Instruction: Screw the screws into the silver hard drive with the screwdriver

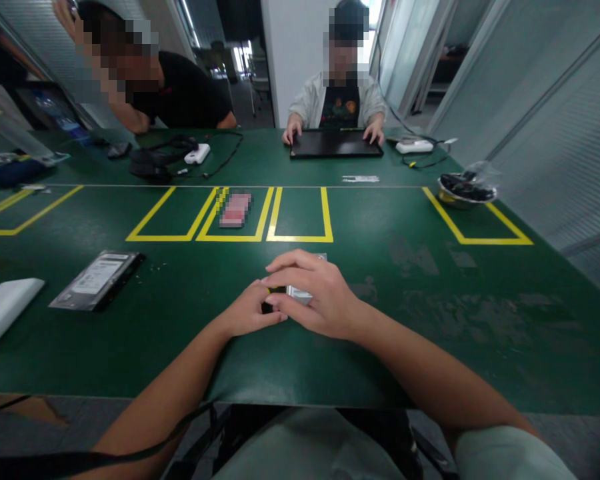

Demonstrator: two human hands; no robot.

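On the green table in front of me, my left hand [250,311] and my right hand [325,299] meet around what looks like a hard drive [300,295]. Its silver, labelled face shows in the gap between my right thumb and fingers. A dark part with a bit of yellow shows nearer the left hand. My right hand arches over the top, fingers curled and pointing left. The left hand closes at the left side, thumb toward the right fingertips. Most of the held thing is hidden. Another hard drive [96,280] lies flat in a clear bag to the left.
Yellow tape outlines [300,239] mark the table [455,360]; a pinkish pack [235,210] lies in one. A bowl of dark items [466,193] stands right. A white object [5,313] is far left. Across, one person holds a black panel [336,144]; another sits near headphones [155,160].
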